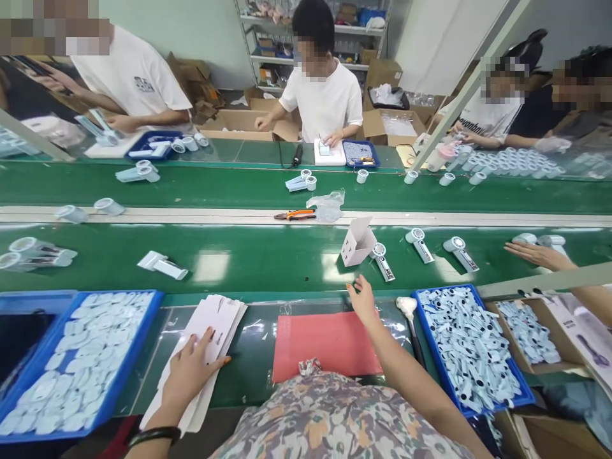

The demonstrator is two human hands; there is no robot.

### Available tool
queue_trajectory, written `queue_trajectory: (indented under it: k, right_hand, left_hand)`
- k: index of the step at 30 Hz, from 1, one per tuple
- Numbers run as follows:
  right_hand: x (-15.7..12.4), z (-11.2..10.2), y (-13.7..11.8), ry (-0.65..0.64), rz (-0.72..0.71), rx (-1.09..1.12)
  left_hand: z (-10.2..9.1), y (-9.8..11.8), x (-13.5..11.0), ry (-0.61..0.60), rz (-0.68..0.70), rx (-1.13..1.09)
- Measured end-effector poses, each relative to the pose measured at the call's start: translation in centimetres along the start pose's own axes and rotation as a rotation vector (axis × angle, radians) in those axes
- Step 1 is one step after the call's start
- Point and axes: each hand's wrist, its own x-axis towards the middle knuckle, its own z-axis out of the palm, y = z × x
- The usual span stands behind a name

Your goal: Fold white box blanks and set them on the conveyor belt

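The person's left hand (191,373) is pressing down on a stack of white carton blanks (215,319), its fingers (215,362) spread flat and unclenched, apparently keeping the loose sheets steady on the table (253,363). The right hand (364,301) is lifting above the red mat (325,347), with its fingers released and grasping nothing. A folded white carton (357,242) is sitting on the green belt (268,255), nearer the right hand than anything else and just beyond it.

A blue tray of pale-blue pieces (138,347) is sitting to the left, and a blue tray of dark-marked handles (442,289) is sitting to the right, probably placed so that each lies within easy reach. Handheld devices (419,245) are lying along the belt beside the carton. A co-worker's hand (538,255) is reaching across from the right, over a cardboard box of parts (507,338). Orange-handled pliers (295,215) are lying on the belt's central rail, and nothing is standing between the right hand and the carton.
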Motion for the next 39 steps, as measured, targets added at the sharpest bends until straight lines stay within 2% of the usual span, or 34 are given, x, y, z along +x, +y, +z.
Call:
queue_trajectory:
  k: [3,6,8,11,15,18,21,24,26,30,32,34,37,39]
  right_hand:
    - [-3.0,0.6,0.2,-0.129,0.037,0.083]
    - [-6.4,2.6,-0.7,-0.354,0.083,0.182]
    - [-8.7,4.4,-2.0,-0.538,0.125,0.255]
    - [-11.9,6.8,-5.0,-0.781,0.196,0.362]
    - [-14.1,7.8,-9.0,-0.948,0.252,0.421]
    - [-14.2,6.4,-10.8,-0.988,0.255,0.399]
    - [-14.4,3.6,-11.8,-1.026,0.249,0.379]
    - [-15.1,0.5,-12.0,-1.072,0.229,0.349]
    - [-15.6,-1.2,-11.8,-1.108,0.219,0.337]
    - [-16.7,-4.0,-10.4,-1.192,0.272,0.346]
    - [-17.4,-5.1,-10.0,-1.169,0.265,0.331]
    - [-18.0,-6.0,-10.2,-1.138,0.203,0.281]
    - [-18.8,-6.7,-11.0,-1.179,0.101,0.133]
    - [-18.9,-6.6,-11.1,-1.153,0.078,0.103]
  left_hand:
    - [-2.4,0.0,-1.1,0.013,0.044,-0.139]
    - [-4.0,0.4,-3.2,0.098,0.076,-0.182]
    - [-4.3,1.2,-4.4,0.163,0.126,-0.180]
    - [-3.9,3.7,-6.2,0.214,0.259,-0.195]
    - [-3.5,7.5,-9.0,0.228,0.503,-0.269]
    - [-3.9,8.7,-10.5,0.222,0.670,-0.369]
    - [-5.5,8.9,-10.5,0.221,0.751,-0.535]
    - [-7.3,9.2,-9.2,0.275,0.699,-0.643]
    - [-7.7,9.8,-8.2,0.231,0.664,-0.660]
    - [-6.4,11.5,-7.8,0.077,0.700,-0.724]
    - [-5.8,12.1,-8.3,0.066,0.706,-0.731]
    - [-6.2,12.6,-8.9,0.069,0.707,-0.727]
    - [-8.2,13.1,-10.1,0.073,0.724,-0.648]
    - [-9.7,13.5,-11.4,-0.004,0.790,-0.582]
